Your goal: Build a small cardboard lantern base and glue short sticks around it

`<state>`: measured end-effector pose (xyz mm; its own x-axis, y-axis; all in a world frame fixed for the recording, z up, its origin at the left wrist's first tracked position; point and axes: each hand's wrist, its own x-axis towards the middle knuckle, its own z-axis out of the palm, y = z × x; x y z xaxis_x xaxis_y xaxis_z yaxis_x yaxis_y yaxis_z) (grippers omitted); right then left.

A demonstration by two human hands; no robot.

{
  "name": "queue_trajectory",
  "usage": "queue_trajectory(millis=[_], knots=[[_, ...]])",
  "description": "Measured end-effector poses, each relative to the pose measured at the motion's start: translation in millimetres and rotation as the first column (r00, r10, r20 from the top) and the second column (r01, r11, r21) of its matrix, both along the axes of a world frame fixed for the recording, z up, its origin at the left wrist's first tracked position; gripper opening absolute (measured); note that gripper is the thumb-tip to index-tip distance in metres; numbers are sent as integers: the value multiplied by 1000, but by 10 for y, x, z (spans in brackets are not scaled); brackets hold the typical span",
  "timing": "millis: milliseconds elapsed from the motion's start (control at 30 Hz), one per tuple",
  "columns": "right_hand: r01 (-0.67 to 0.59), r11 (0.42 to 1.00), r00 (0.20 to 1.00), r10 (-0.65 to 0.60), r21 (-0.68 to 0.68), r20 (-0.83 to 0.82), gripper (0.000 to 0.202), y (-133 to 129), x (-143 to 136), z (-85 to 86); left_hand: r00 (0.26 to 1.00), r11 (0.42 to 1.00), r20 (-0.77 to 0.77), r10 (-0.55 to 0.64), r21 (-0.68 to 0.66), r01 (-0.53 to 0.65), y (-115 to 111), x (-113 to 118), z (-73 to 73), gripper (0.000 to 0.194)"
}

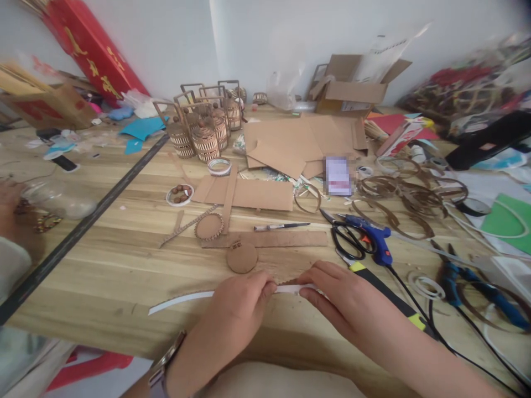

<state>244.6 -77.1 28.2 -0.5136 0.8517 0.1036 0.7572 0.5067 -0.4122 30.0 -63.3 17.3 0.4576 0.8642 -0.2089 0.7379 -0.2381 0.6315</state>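
A long narrow cardboard strip [182,300] with a white face runs through both hands near the table's front edge. My left hand [245,293] pinches it, with its free end sticking out to the left. My right hand [334,287] grips the strip between thumb and fingers a short way to the right. Just beyond my left hand lies a round cardboard disc [242,257]. Behind it are a flat cardboard strip [290,239], a pen [282,226] and a disc with a corrugated rim [209,226].
Scissors [352,240], a blue glue gun [379,243] and pliers [452,279] lie to the right. Small bamboo baskets [206,142] and cardboard sheets [286,141] stand or lie farther back. Another person's hand [10,199] is at the left edge.
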Motion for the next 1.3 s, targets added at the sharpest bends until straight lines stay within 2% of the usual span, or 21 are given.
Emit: queue_trajectory(millis=[100,167,333,500,600,667,800,900,1100,1200,1300], knots=[[31,999,999,-30,30,-20,16,2,-30,-39,988,999,155,5,35,-10,-22,-4,-27,19],[51,998,998,-50,29,-38,16,0,-47,-62,979,999,201,12,39,-20,-32,-3,-52,19],[68,997,997,-66,44,-50,14,-2,-50,-114,978,999,210,5,30,-11,-39,3,-69,21],[109,992,992,-105,56,-71,7,-4,-39,-154,976,995,211,-51,96,31,-50,-7,-45,23],[116,993,990,-113,31,-88,14,-5,-34,-150,978,985,187,-97,158,67,-55,-29,-43,23],[105,994,992,-105,-14,-70,11,-5,-34,-131,980,977,153,-124,191,94,-55,-47,-38,22],[102,988,994,-106,-120,-25,11,-10,-51,-75,988,961,10,-156,232,149,-55,-54,-2,17],[111,984,994,-113,-139,-8,12,-15,-73,-49,983,954,-78,-167,240,181,-61,-8,33,14],[100,989,995,-102,-107,-12,12,-21,-92,-44,984,976,-21,-175,125,176,-56,144,39,19],[95,995,993,-95,1,-64,9,-40,-99,-66,989,988,-71,-127,82,132,-47,198,30,25],[107,985,990,-93,136,-106,14,-64,-137,-107,985,995,-151,-85,44,92,-42,237,28,26]])
